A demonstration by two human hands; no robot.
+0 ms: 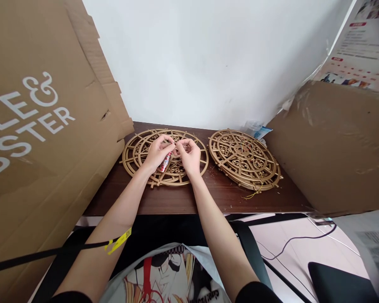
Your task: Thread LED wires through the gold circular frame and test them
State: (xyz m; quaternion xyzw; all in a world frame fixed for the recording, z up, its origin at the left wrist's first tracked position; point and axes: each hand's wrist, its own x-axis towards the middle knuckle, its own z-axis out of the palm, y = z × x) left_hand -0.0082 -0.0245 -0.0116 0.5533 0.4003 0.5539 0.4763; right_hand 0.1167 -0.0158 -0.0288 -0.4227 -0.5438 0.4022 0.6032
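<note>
A round gold openwork disc (135, 153) lies on the dark wooden table (183, 198), and both my hands hover over its middle. My left hand (156, 152) is closed around a small red and white tube (166, 162). My right hand (189, 155) pinches something tiny right at the left hand's fingertips; I cannot make out what it is. A second stack of gold openwork discs (244, 159) rests to the right, apart from both hands.
A large brown cardboard box (41, 126) with white lettering crowds the left side. Another taped cardboard sheet (337, 147) leans at the right. A white wall (208, 63) stands behind the table. A thin gold strand (254, 193) lies near the right discs. Black cables (290, 242) run below.
</note>
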